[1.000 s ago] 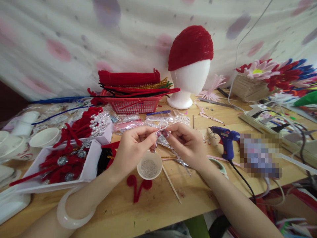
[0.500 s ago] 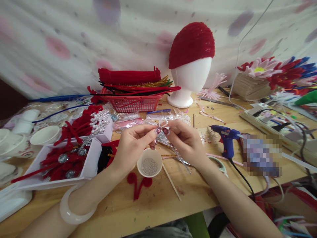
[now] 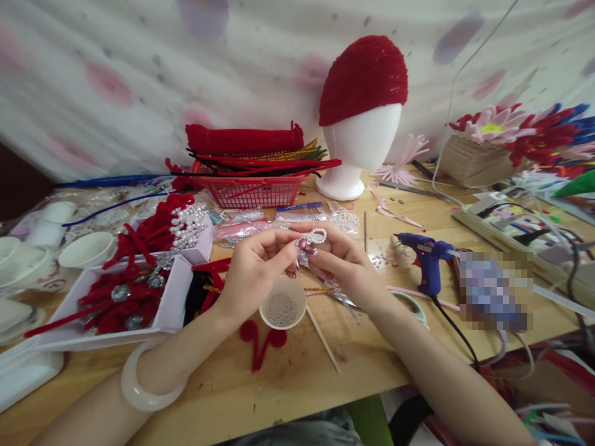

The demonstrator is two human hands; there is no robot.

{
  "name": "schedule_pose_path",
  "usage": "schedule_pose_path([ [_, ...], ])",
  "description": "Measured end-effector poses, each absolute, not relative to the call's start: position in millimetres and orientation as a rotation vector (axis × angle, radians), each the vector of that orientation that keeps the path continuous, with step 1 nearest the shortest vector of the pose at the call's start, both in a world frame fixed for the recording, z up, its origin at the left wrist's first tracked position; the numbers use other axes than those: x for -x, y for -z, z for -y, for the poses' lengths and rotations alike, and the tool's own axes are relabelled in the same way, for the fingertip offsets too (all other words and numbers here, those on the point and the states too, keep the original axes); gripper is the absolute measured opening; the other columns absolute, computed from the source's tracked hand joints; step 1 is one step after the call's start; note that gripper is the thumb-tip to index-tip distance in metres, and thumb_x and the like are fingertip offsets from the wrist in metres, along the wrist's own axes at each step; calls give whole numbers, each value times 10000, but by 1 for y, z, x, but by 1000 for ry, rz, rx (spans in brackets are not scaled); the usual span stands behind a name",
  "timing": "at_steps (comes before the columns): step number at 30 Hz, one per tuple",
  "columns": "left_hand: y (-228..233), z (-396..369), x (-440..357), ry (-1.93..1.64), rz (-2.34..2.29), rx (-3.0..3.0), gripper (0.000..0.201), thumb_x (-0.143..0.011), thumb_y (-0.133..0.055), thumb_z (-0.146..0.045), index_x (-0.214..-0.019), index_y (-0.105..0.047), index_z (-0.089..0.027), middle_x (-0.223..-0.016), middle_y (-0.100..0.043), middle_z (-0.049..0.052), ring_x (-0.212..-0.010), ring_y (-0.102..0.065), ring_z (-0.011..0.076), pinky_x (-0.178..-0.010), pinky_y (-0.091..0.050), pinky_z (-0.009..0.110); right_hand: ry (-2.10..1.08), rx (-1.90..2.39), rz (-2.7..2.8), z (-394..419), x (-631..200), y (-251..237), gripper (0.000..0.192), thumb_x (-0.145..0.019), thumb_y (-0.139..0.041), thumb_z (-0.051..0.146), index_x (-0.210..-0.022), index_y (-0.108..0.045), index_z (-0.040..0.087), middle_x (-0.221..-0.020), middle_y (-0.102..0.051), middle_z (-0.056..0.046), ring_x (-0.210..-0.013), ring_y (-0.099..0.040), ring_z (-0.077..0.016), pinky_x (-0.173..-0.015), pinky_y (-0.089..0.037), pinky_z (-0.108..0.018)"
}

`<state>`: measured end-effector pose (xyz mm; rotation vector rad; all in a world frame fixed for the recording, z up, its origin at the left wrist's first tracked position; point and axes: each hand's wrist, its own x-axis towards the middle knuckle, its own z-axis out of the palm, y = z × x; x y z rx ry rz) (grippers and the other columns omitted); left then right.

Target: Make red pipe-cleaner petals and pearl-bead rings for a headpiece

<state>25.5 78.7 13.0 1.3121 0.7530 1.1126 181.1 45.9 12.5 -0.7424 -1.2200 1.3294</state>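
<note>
A small loop of white pearl beads (image 3: 318, 234) sticks up between my two hands. My left hand (image 3: 255, 266) pinches at its base with thumb and fingers. From the other side my right hand (image 3: 344, 263) grips the same spot, thumbs nearly touching. The fingertips cover the loop's lower ends. Just below them stands a paper cup (image 3: 282, 322) with many tiny silvery beads in it. In front of the cup lies a red curled pipe-cleaner piece (image 3: 256, 353). A thin wooden stick (image 3: 324, 342) rests to the cup's right.
At right lie a blue glue gun (image 3: 426, 257) with a cord and a power strip (image 3: 493, 232). White boxes (image 3: 174, 303) of red pieces stand left. Behind are a red basket (image 3: 260, 191) of pipe cleaners and a foam head (image 3: 362, 142) in a red cap.
The pearl loop now shows more fully, raised above the thumbs and shifted slightly right. Both hands have turned a little while keeping their pinch.
</note>
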Motion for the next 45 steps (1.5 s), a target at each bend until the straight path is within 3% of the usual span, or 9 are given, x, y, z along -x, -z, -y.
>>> schedule_pose_path([
  [4, -19, -78, -25, -1070, -806, -1364, 71, -821, -695, -222, -837, -732, -164, -635, -683, -25, -543, -593, 91, -508, -503, 177, -1351, 755, 1200, -46, -179, -10, 180, -840, -680, 220, -1018, -656, 218, -656, -577, 61, -459, -387, -64, -437, -254, -211],
  [6, -21, -78, -24, -1067, -830, -1409, 83, -824, -679, -226, -846, -722, -158, -668, -695, -13, -559, -602, 102, -515, -505, 194, -1336, 771, 1241, -45, -181, -11, 214, -837, -691, 233, -1047, -648, 223, -665, -585, 58, -494, -450, -79, -465, -325, -213],
  [9, -21, -79, -23, -1067, -855, -1472, 93, -834, -659, -238, -864, -706, -164, -703, -699, -5, -570, -605, 114, -521, -493, 214, -1157, 850, 1327, -44, -186, -15, 220, -865, -681, 277, -1078, -657, 227, -833, -652, 6, -728, -605, -141, -672, -487, -279],
  [11, -20, -80, -23, -1050, -857, -1521, 95, -846, -648, -246, -883, -696, -172, -706, -690, -8, -584, -608, 123, -540, -491, 226, -972, 928, 1361, -43, -190, -17, 166, -918, -636, 302, -1063, -664, 226, -942, -665, -20, -867, -626, -163, -785, -501, -306],
  [17, -16, -85, -20, -1157, -865, -1939, 101, -885, -610, -170, -916, -700, -205, -964, -723, 32, -962, -651, 194, -888, -496, 314, -863, 965, 1403, -44, -192, -13, 111, -959, -641, 319, -932, -618, 214, -804, -652, 9, -724, -615, -123, -669, -483, -258],
  [19, -15, -87, -20, -1184, -855, -2002, 112, -884, -598, -136, -902, -687, -202, -997, -707, 39, -1012, -635, 200, -932, -473, 327, -868, 955, 1405, -45, -192, -10, 112, -963, -640, 314, -940, -614, 208, -767, -652, 14, -695, -616, -120, -652, -481, -257],
  [29, -18, -87, -24, -944, -717, -1558, 65, -895, -531, -144, -853, -546, -193, -796, -619, -11, -766, -622, 145, -725, -497, 270, -763, 939, 1535, -49, -194, -7, 52, -944, -647, 241, -912, -670, 207, -790, -690, -3, -721, -654, -142, -664, -510, -281],
  [37, -20, -87, -22, -929, -730, -1669, 78, -925, -516, -181, -852, -531, -207, -760, -608, -21, -655, -617, 139, -649, -486, 282, -1108, 1031, 1286, -51, -186, -12, 303, -887, -700, 459, -789, -623, 183, -614, -631, 27, -538, -539, -101, -527, -435, -236],
  [45, -23, -87, -20, -875, -767, -1768, 83, -923, -512, -168, -871, -560, -212, -739, -672, -1, -604, -648, 149, -570, -470, 268, -1206, 946, 1153, -52, -189, -6, 263, -857, -761, 416, -787, -657, 185, -606, -610, 49, -543, -500, -82, -538, -396, -210],
])
